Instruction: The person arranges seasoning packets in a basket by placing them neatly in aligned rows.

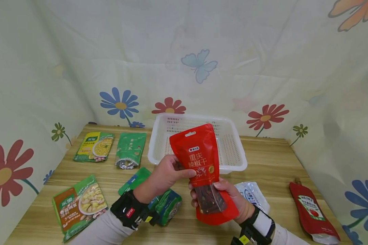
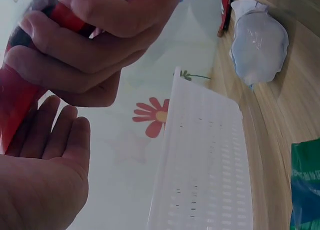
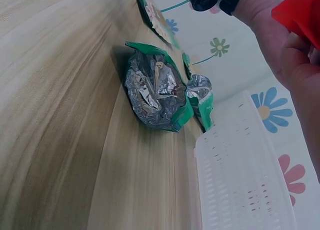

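Fingers: left hand [image 1: 167, 175] pinches the left edge of the red pouch [image 1: 202, 146], thumb across its front; right hand [image 1: 234, 195] grips the lower, windowed part, thumb in front, fingers curled round it.
Table [image 1: 270, 160]: wood-grain top, beneath and around the white basket [image 1: 236, 167].
White basket: landmark for all places below; perforated walls.
Red pouch position: held above the table, on the basket's near side; upper end overlaps the basket in the head view.
Red pouch long axis: near end to basket, top tilted left; the top extends past both hands' fingers on the basket side.
Nearer hand: left appears nearer the basket; right holds the lower end.
Brown-and-green packet [image 1: 76, 207]: well left and near side of the basket.
Ketchup pouch [image 1: 312, 211]: well right, near side.
Blue-and-green pouch [image 1: 168, 204]: near-left, partly hidden by the left arm.
Yellow-and-green packet [image 1: 95, 146]: left.
Green pouch [image 1: 131, 149]: just left.
White-and-blue packet [image 1: 253, 192]: near-right.
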A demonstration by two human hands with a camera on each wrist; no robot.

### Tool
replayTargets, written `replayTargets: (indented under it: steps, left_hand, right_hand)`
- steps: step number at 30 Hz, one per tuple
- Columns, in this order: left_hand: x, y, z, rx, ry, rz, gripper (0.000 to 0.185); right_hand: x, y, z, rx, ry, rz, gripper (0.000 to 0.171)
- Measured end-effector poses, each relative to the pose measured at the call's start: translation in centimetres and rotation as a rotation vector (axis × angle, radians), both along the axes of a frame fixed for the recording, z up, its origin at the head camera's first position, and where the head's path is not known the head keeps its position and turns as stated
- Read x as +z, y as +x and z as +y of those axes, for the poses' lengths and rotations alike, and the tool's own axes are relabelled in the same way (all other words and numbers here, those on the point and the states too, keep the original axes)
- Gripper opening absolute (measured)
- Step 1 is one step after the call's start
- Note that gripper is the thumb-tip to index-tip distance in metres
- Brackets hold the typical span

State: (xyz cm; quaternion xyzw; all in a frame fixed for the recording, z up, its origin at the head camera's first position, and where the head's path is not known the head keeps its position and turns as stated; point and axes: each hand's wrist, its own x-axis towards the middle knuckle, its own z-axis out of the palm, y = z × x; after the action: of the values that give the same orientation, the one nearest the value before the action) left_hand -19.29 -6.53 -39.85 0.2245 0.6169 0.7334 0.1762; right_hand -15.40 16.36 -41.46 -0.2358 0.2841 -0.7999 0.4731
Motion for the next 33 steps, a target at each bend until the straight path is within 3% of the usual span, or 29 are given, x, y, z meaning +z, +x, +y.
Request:
replayTargets:
  steps: [7, 10, 15, 22, 26, 30, 33]
  left_hand:
    - [0.5, 0.5, 0.1, 0.058, -0.007, 0.015, 0.057]
    - [0.9, 0.8, -0.1, 0.085, -0.019, 0.023, 0.055]
    - [1.5, 1.2, -0.5, 0.110, -0.059, 0.082, 0.052]
    - [2.0, 1.5, -0.4, 0.091, -0.067, 0.153, 0.053]
    - [2.0, 1.6, -0.1, 0.086, -0.088, 0.169, 0.054]
    - [1.8, 1.6, 0.1, 0.084, -0.109, 0.175, 0.053]
    - [1.5, 1.5, 0.2, 0.083, -0.129, 0.179, 0.050]
  right_hand:
    - [-0.3, -0.1, 0.2, -0.084, 0.080, 0.050, 0.043]
    - [-0.7, -0.2, 0.6, -0.147, 0.143, 0.129, 0.045]
    - [-0.8, -0.6, 1.9, -0.324, 0.290, 0.333, 0.046]
    - [2.6, -2.0, 2.6, -0.596, 0.343, 0.646, 0.061]
    - [4.9, -2.3, 2.5, -0.723, 0.484, 0.819, 0.057]
    - [7.0, -2.0, 1.8, -0.740, 0.693, 0.863, 0.052]
    - [7.9, -1.9, 1.1, -0.711, 0.784, 0.856, 0.058]
